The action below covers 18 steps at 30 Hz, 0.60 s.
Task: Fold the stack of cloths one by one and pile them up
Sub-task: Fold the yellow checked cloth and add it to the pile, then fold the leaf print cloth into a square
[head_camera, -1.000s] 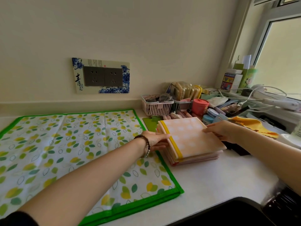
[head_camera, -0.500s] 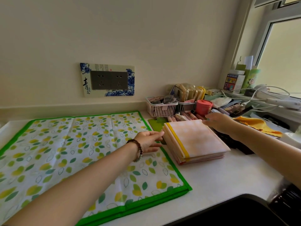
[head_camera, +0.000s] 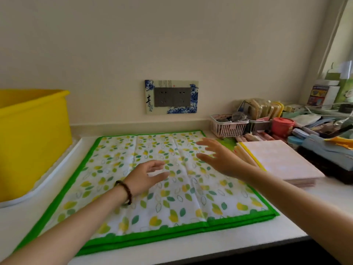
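A leaf-print cloth with a green border (head_camera: pixel 172 197) lies spread flat on the white counter, on top of more green-edged cloths. To its right sits a pile of folded pink cloths (head_camera: pixel 282 161) with a yellow edge. My left hand (head_camera: pixel 147 176), with a bead bracelet on the wrist, hovers over the middle of the leaf cloth, fingers apart and empty. Over the cloth's right part floats my right hand (head_camera: pixel 219 157), also spread and empty, just left of the pink pile.
A yellow tub (head_camera: pixel 32 134) on a white tray stands at the left. Small baskets (head_camera: pixel 227 127), a red jar (head_camera: pixel 281 126) and clutter crowd the back right corner. A wall socket plate (head_camera: pixel 172 96) is behind. The counter's front edge runs below the cloth.
Both hands have left the pink pile and moved left over the leaf cloth. The view has swung left, so the yellow tub now shows.
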Available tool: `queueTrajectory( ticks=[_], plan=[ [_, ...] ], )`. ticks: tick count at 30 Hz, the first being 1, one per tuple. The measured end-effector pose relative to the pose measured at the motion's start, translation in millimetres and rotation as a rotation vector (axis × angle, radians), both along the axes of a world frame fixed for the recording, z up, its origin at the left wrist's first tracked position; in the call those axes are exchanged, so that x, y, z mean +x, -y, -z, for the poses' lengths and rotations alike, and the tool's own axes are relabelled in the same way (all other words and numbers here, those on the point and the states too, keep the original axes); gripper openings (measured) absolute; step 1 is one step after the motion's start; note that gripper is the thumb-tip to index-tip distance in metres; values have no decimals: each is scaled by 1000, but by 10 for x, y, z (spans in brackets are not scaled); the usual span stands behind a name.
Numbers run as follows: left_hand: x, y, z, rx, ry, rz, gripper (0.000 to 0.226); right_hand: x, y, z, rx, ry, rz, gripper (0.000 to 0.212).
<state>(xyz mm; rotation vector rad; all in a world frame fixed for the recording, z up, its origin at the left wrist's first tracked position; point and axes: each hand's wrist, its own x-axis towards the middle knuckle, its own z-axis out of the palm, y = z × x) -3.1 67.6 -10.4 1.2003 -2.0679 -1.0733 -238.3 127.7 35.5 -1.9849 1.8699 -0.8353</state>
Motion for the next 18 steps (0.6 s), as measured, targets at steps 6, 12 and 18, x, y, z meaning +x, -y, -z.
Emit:
queueTrajectory(
  ticks=[6,12,18],
  plan=[
    [658,-258,147,-62,258,107,61,649,-41,442,50,-13,-200,44],
    [953,-446,177,-196,536,263,77,966,-238,635,152,-25,-316,42],
    [1027,-558,215,-232,670,312,95,983,-478,639,246,-313,-500,63]
  ],
)
